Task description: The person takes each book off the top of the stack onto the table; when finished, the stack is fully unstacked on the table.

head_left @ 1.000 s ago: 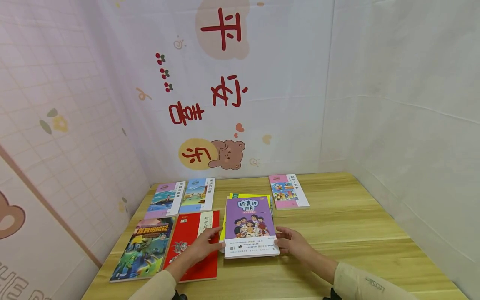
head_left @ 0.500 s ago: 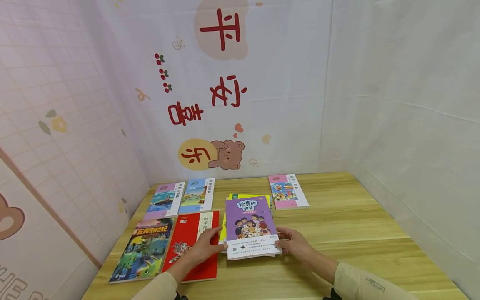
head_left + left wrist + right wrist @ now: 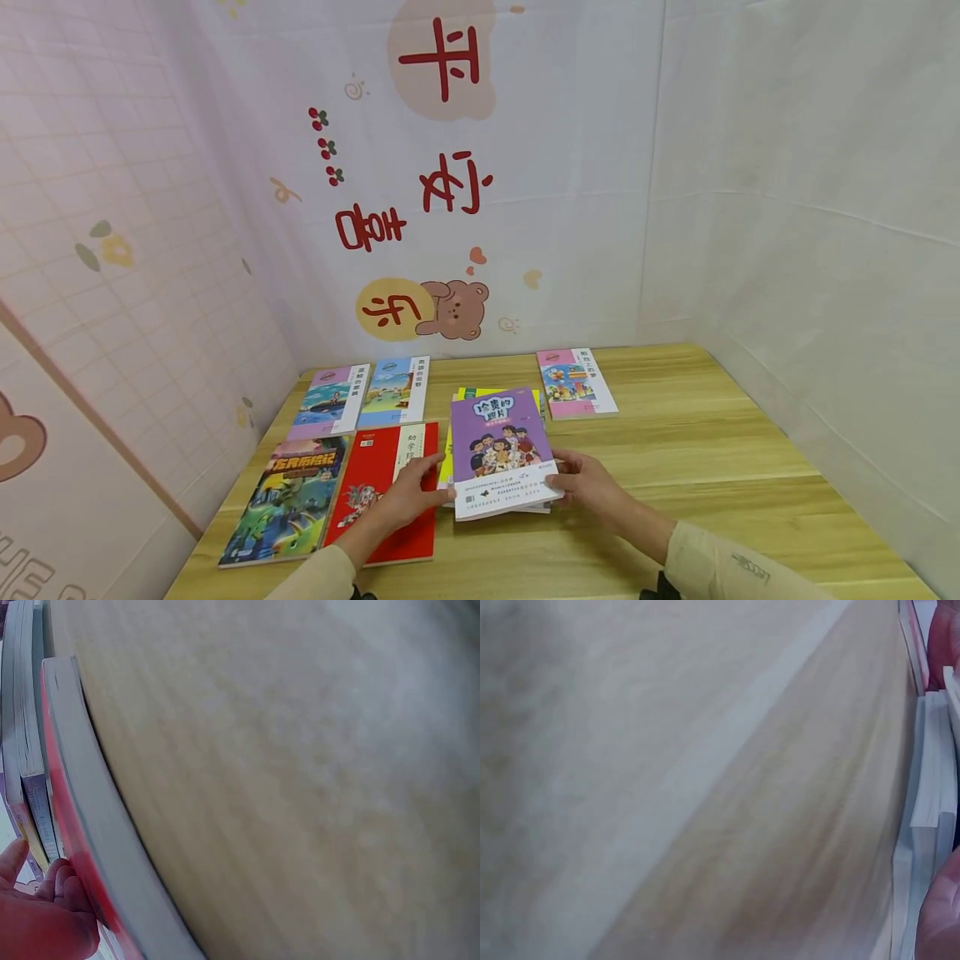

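Note:
A purple picture book (image 3: 500,433) with a white lower band lies on top of a small stack, slightly turned against the books beneath. My right hand (image 3: 592,487) holds its lower right edge, thumb on the cover. At the stack's left side, my left hand (image 3: 408,492) has its thumb touching the book's edge, the other fingers loosely bent over the red book. Under the purple book, a yellow book (image 3: 471,390) shows at the top and left. In the left wrist view, the left hand (image 3: 45,907) is beside the stacked spines. The right wrist view catches page edges (image 3: 930,780).
Left of the stack lie a red book (image 3: 397,542) and a dinosaur-covered book (image 3: 281,500). Behind them are a pink-purple book (image 3: 330,402) and a blue book (image 3: 393,390). A pink book (image 3: 573,387) lies at the back of the wooden table (image 3: 705,467).
The purple book has turned a little counterclockwise and its right side has shifted up with my right hand. My left hand has barely moved.

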### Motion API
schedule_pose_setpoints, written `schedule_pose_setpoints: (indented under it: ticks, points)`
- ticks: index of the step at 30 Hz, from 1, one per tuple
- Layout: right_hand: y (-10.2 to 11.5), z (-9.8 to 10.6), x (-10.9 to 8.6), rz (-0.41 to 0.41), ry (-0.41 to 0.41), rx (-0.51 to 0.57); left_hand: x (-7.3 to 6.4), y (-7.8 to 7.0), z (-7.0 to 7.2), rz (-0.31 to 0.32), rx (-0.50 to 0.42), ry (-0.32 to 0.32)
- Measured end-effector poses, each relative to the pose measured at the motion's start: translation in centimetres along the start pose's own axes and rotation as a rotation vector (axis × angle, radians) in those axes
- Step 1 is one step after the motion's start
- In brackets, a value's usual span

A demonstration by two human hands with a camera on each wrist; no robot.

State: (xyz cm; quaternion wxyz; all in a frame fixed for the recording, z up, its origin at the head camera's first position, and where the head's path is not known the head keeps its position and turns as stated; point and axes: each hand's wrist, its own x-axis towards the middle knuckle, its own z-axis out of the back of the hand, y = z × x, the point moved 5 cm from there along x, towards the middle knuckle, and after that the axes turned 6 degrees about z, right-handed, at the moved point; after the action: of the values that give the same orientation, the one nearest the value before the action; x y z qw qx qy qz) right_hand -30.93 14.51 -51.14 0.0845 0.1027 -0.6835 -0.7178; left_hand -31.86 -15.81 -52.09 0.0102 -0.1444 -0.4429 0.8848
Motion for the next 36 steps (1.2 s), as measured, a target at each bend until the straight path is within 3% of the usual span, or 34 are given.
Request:
schedule_pose_setpoints:
  ticks: [8, 23, 36]
  points:
    - [0.8, -1.0, -0.3, -0.032, 0.079, 0.142, -0.2, -0.1, 0.0, -0.006, 0.003, -0.008]
    - [0.6, -1.6, -0.2, -0.036, -0.044, 0.153, -0.1, 0.0, -0.2, -0.013, 0.001, -0.014]
    - [1.1, -1.2, 0.3, -0.012, -0.088, 0.171, -0.2, 0.0, -0.1, -0.024, 0.014, -0.004]
